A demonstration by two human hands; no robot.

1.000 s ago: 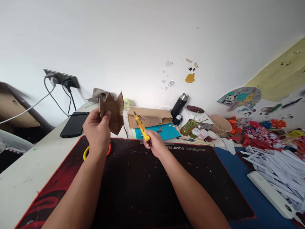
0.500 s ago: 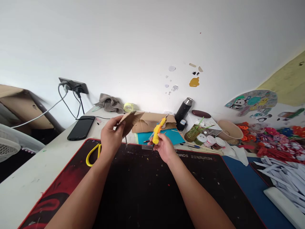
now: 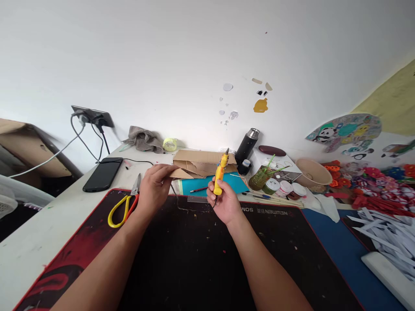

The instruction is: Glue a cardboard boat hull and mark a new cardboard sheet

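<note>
While both your forearms slant inward over the black mat (image 3: 191,259), your left hand (image 3: 153,188) is turned knuckles up, its fingertips pinched on the near end of the cardboard piece (image 3: 181,173), which juts to the right of that grip and is hard to tell from the folded cardboard (image 3: 204,156) behind it. Your right hand (image 3: 227,204) is turned partly palm up, its grip closed around the lower body of the yellow tool (image 3: 220,172), with the thumb across the front and the dark tip pointing up above it. A gap parts the two grips, so tool and cardboard piece stand apart. On your side of both grips the mat runs wide between your forearms, giving the most room. Beyond them it tightens: the blue sheet (image 3: 235,183) and the folded cardboard lie just past, and the white wall (image 3: 162,65) rises behind. Right of your right grip, the greenish jar (image 3: 257,180) and black flask (image 3: 247,144) hem that side. Left of your left grip, the scissors (image 3: 127,203) lie near its wrist across the mat's red-trimmed edge, and the phone (image 3: 102,175) rests farther out on the table (image 3: 42,229).
</note>
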